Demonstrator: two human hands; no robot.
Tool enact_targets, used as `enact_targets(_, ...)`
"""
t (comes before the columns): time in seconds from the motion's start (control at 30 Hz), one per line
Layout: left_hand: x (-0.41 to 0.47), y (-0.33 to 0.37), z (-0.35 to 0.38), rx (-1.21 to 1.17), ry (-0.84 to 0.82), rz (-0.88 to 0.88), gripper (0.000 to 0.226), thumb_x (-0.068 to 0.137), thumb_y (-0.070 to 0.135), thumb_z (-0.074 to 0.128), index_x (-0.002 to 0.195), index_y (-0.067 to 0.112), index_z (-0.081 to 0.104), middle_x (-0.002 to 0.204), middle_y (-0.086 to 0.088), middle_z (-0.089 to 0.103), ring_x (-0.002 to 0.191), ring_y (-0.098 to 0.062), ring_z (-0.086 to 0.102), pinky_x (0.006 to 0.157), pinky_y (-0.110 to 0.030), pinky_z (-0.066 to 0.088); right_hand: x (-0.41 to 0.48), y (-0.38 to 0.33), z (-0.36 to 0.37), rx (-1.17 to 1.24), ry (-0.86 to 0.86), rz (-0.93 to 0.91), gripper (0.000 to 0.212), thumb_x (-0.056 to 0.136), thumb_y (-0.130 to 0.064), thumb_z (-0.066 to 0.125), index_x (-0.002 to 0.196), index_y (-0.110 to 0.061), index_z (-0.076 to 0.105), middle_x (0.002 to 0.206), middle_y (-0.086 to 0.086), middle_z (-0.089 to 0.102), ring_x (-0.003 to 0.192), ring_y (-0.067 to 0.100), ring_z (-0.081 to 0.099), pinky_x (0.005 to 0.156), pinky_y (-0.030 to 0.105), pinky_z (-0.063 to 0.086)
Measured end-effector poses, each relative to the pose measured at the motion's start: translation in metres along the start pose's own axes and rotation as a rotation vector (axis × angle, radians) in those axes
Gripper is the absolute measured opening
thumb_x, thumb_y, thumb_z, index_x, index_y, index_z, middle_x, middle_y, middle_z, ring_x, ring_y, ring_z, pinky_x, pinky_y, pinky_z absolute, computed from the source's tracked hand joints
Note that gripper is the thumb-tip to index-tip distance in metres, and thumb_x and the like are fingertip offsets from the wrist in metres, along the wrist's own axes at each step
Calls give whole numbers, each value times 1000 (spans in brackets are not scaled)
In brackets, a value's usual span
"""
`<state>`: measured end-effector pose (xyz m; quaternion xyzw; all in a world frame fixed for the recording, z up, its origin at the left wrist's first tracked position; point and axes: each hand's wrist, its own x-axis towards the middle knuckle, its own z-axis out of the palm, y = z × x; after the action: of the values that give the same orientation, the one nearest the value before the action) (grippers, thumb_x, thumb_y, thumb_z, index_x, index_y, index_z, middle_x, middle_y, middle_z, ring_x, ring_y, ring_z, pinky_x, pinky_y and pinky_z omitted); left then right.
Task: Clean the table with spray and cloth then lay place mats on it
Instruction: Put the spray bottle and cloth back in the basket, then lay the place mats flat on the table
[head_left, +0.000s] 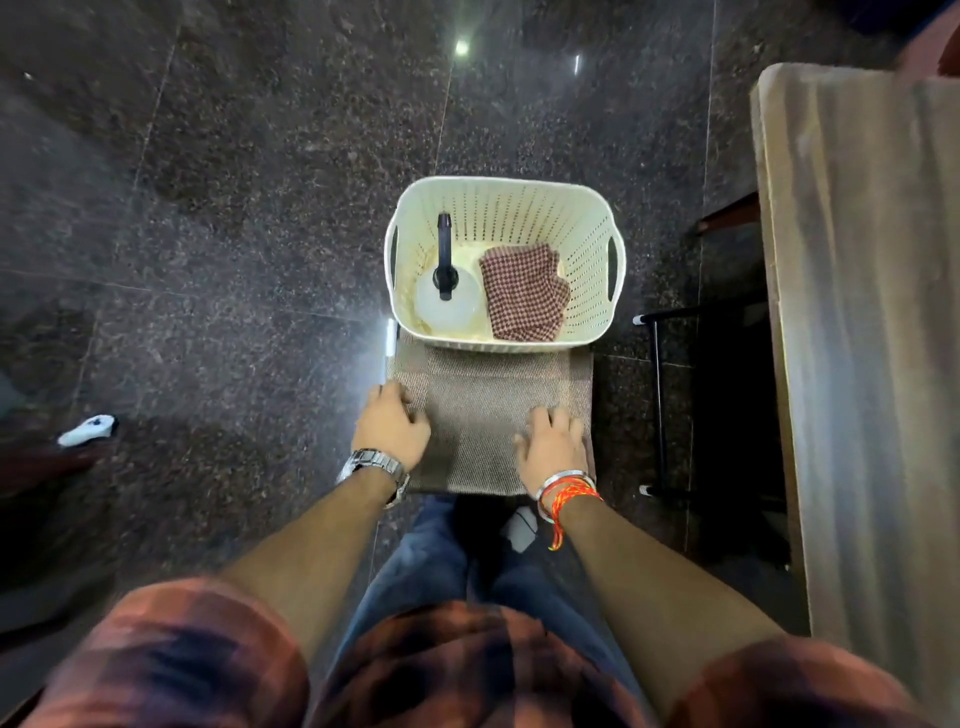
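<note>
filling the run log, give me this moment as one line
left hand and right hand: flat on brown woven place mat | white plastic basket: holds spray bottle, checked cloth

Cleaning kit in the basket, mats in front of it

A cream perforated basket (587, 228) holds a clear spray bottle (445, 299) with a black trigger head, upright at its left side, and a folded red-and-white checked cloth (522, 293) lying flat at its right. Brown woven place mats (483, 410) lie flat just in front of the basket, their far edge under it. The wooden table (872, 322) stands well to the basket's right.
</note>
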<state>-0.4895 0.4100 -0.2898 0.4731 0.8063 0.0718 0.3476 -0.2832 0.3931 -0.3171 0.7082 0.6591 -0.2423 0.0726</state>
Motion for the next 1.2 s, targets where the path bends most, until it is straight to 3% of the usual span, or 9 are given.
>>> enact_targets(0.07,-8,-14,23,127,-211,-137,53,83,23,67,125,3,43,128,-21,45,112,-40,53,94,-40,44,-17,18,20,-15,-155,94,40,90,-33,52,126,-17,47,133,9,41,117,33,37,94,43,40)
enact_targets(0.13,-18,-24,42,202,-265,-188,64,82,32,69,128,4,36,133,-23,41,119,-43,46,96,-42,41,-27,28,29,11,-156,178,44,89,-36,55,129,-22,44,139,7,36,120,34,33,96,46,40)
enact_targets(0.27,-30,-25,58,232,-173,-271,63,83,34,68,127,4,34,133,-25,42,122,-45,42,97,-45,39,-32,34,29,79,-119,425,62,83,-48,61,131,-19,36,138,15,34,119,39,37,98,52,36)
enact_targets(0.33,-37,-21,57,212,-118,-245,57,82,30,69,123,4,39,130,-24,44,119,-45,45,96,-47,42,-33,32,24,225,-117,485,64,83,-42,65,131,-14,34,132,18,38,118,40,41,97,49,38)
enact_targets(0.43,-50,-5,46,199,-50,-166,43,79,16,68,118,7,51,123,-20,45,108,-41,53,92,-45,47,-39,27,9,199,30,443,55,80,-30,69,125,-13,40,124,15,44,114,37,44,92,46,40)
enact_targets(0.53,-71,30,37,92,-54,-2,31,76,2,62,105,13,65,117,-14,50,91,-32,60,86,-33,49,-48,16,-8,83,119,260,46,76,-21,68,118,-18,48,112,11,55,106,33,44,89,44,37)
enact_targets(0.73,-129,107,30,125,-128,329,37,73,8,56,107,20,66,114,-10,54,97,-32,62,89,-32,48,-78,14,-45,3,179,10,28,88,-15,48,115,-20,50,111,7,58,112,32,41,96,39,30)
enact_targets(0.93,-178,183,7,240,-165,633,33,66,17,55,96,22,66,105,-6,59,96,-29,64,84,-33,51,-113,57,-123,164,374,187,37,95,-13,38,132,-11,40,116,12,60,114,30,43,94,36,35)
enact_targets(1.2,-252,280,-15,46,-145,999,21,66,15,58,75,31,69,85,4,70,88,-23,66,79,-29,51,-217,126,-222,561,828,568,26,73,-18,58,95,-12,70,89,14,68,102,32,55,82,35,51)
